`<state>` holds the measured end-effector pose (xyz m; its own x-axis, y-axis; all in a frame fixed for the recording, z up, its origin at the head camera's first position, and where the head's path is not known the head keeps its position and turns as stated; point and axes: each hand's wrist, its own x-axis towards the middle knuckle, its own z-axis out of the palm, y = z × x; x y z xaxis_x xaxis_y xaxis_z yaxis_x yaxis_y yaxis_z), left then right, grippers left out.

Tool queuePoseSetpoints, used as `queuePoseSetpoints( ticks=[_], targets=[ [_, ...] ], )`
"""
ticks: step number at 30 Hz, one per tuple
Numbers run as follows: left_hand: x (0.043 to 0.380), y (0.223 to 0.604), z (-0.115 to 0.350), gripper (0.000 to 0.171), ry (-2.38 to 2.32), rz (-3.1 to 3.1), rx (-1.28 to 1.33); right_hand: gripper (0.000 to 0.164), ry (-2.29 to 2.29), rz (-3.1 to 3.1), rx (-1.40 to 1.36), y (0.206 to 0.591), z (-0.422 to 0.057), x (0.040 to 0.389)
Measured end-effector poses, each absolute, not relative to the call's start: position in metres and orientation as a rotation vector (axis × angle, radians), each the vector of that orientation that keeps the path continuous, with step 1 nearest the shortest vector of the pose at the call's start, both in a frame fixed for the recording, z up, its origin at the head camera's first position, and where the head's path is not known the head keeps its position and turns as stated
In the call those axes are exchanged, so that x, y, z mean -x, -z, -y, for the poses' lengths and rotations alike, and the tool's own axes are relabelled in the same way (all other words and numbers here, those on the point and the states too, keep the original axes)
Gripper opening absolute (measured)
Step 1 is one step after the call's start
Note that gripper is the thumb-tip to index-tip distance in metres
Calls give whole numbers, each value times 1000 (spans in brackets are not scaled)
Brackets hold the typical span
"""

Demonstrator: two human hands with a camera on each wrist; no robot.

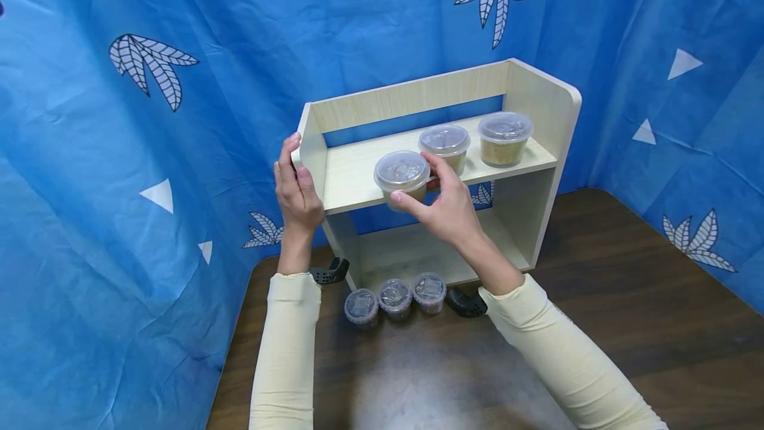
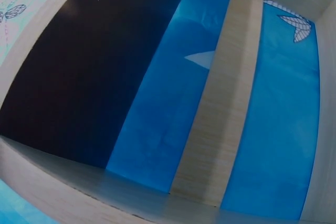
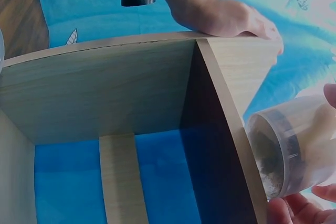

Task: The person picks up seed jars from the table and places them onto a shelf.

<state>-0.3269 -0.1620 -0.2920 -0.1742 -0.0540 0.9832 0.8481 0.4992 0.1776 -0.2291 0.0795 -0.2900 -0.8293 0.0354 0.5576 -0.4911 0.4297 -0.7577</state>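
My right hand point(image 1: 449, 211) holds a clear, lidded plastic tub point(image 1: 403, 174) between thumb and fingers, at the front edge of the upper shelf. In the right wrist view that tub point(image 3: 291, 148) appears sideways beside the shelf board, with fingertips on its wall. My left hand point(image 1: 296, 194) grips the left side panel of the small wooden shelf unit point(image 1: 412, 95), thumb by the front edge and fingers along the outside. Two more lidded tubs with tan contents, a middle one point(image 1: 445, 139) and a right one point(image 1: 504, 139), stand on the upper shelf.
Three smaller lidded cups point(image 1: 395, 297) stand in a row on the dark wooden table point(image 1: 627, 304), before the unit's lower left front. The lower shelf point(image 1: 406, 254) lies beneath the upper one. A patterned blue cloth point(image 1: 239, 38) hangs behind and at both sides.
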Motion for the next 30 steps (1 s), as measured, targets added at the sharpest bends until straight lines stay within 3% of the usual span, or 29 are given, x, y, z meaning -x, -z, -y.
queuePoseSetpoints(
  ticks=[30],
  targets=[
    [324, 290, 161, 43, 926, 1534, 719, 78, -1404, 2308, -239, 278, -65, 236]
  ],
)
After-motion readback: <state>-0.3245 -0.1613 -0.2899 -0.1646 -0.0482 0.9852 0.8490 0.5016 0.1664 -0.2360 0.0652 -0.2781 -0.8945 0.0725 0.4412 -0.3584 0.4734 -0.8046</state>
